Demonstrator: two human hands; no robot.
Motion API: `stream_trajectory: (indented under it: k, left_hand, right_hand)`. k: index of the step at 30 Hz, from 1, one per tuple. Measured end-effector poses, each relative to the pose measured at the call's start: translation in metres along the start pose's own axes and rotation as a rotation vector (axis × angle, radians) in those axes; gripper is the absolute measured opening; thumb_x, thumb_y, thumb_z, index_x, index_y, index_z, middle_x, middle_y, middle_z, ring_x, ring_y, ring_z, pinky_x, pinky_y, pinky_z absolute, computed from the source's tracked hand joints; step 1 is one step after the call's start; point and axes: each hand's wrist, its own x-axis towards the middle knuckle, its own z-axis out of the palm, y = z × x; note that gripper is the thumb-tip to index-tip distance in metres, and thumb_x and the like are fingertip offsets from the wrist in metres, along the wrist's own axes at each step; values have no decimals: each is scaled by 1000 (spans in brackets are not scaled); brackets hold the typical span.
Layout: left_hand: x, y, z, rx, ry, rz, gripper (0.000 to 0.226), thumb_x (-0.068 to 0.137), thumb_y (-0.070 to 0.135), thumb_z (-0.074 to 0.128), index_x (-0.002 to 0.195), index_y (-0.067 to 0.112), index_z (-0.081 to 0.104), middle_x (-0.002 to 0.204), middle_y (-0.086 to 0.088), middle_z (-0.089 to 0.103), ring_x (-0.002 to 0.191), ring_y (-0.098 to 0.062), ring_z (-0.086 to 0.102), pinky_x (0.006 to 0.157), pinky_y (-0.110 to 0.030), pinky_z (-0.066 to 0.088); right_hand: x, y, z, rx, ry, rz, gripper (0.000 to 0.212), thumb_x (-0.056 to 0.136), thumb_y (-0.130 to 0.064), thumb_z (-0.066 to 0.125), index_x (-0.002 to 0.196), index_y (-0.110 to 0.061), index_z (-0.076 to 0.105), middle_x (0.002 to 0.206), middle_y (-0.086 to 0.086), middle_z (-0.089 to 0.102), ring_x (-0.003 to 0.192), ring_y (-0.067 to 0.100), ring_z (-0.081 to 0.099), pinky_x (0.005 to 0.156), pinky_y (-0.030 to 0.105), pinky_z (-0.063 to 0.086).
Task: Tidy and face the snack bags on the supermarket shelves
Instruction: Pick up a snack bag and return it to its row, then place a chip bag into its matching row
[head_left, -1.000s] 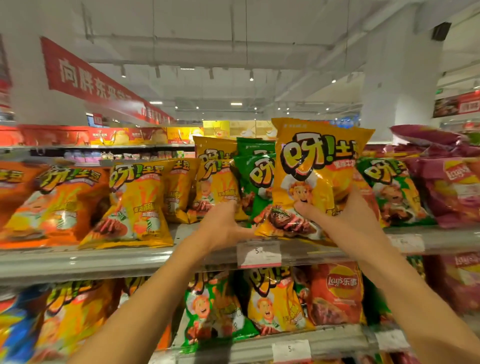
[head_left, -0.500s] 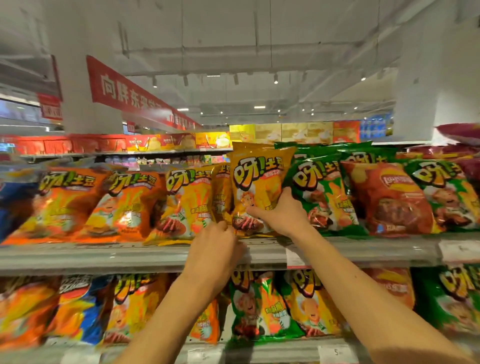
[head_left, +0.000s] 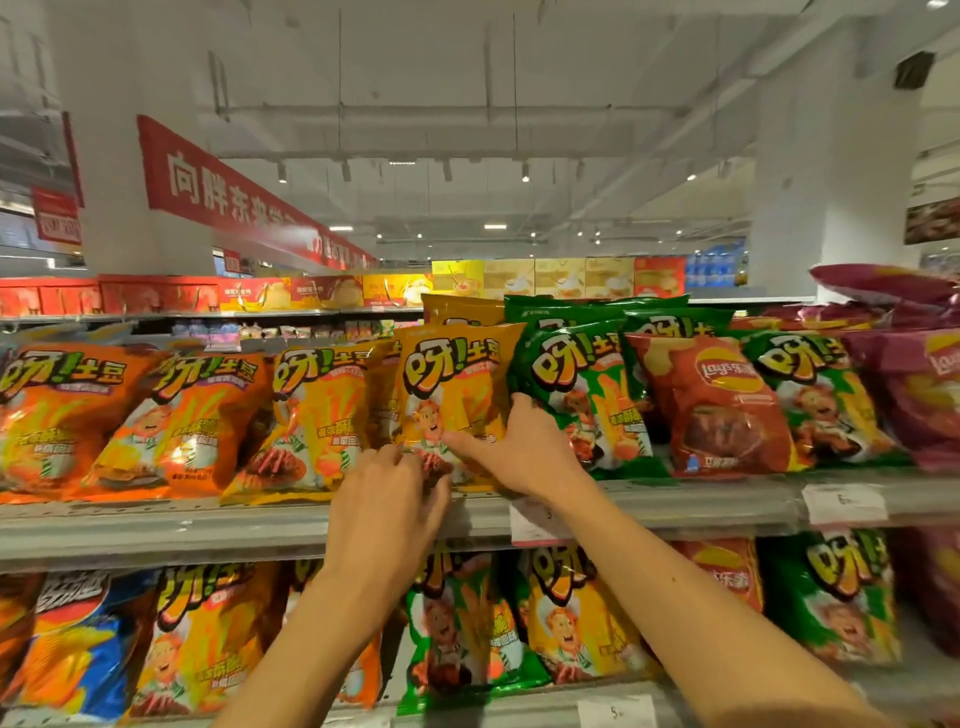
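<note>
A glossy, crinkled yellow snack bag (head_left: 457, 395) stands upright on the grey metal upper shelf (head_left: 156, 525), gripped at its lower edge by both hands. The right hand (head_left: 519, 452) curls its thumb across the front and its fingers around the bag's right side; the left hand (head_left: 387, 499) pinches the bottom seam. Left of that bag lean three orange-yellow bags (head_left: 182, 415); right of it stand two green bags (head_left: 587, 395) flanking one red Lay's bag (head_left: 722, 405). A white price tag (head_left: 844, 503) hangs on the shelf lip further right.

"Lay's" on red bag (head_left: 719, 400); "呀!土豆" on yellow bag (head_left: 454, 384).
</note>
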Motion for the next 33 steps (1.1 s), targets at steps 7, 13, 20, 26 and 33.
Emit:
stream_trajectory:
  k: [7, 13, 20, 26, 33]
  left_hand:
    - [19, 128, 14, -449, 124, 35, 22, 93, 38, 61, 88, 18, 70, 84, 6, 62, 83, -14, 59, 73, -30, 44]
    - [50, 266, 55, -738, -51, -126, 60, 89, 48, 67, 138, 15, 52, 129, -2, 59, 118, -18, 56, 100, -36, 48]
    - [96, 311, 87, -793, -388, -516, 146, 41, 92, 68, 154, 12, 21, 148, -9, 46, 129, -30, 50, 106, -48, 46]
    - [109, 306, 95, -803, -479, -601, 125, 14, 92, 72, 115, 19, 56, 100, 5, 66, 91, -17, 63, 83, -36, 51]
    - [98, 312, 93, -1016, -376, -533, 94, 35, 71, 89, 114, 28, 60, 97, 11, 76, 96, -15, 70, 82, -35, 58]
  right_hand:
    - [-37, 85, -90, 183, 262, -159, 47, 88, -58, 66, 121, -25, 66, 101, -15, 70, 90, -2, 66, 86, 29, 58]
    - [-42, 209, -191, 138, 494, -104, 29, 91, -47, 67, 106, -22, 70, 92, -11, 70, 88, 7, 68, 81, 33, 58]
    - [-5, 318, -265, -57, 329, 138, 93, 82, -66, 68, 149, -8, 38, 143, 11, 48, 135, 27, 43, 110, 43, 41]
    - [40, 330, -264, 170, -65, 270, 67, 68, -73, 77, 97, -16, 59, 92, -3, 65, 82, 12, 61, 61, 23, 47]
    - [50, 347, -249, 403, -105, 203, 68, 69, -53, 87, 114, -3, 73, 111, 15, 75, 105, 31, 69, 87, 37, 56]
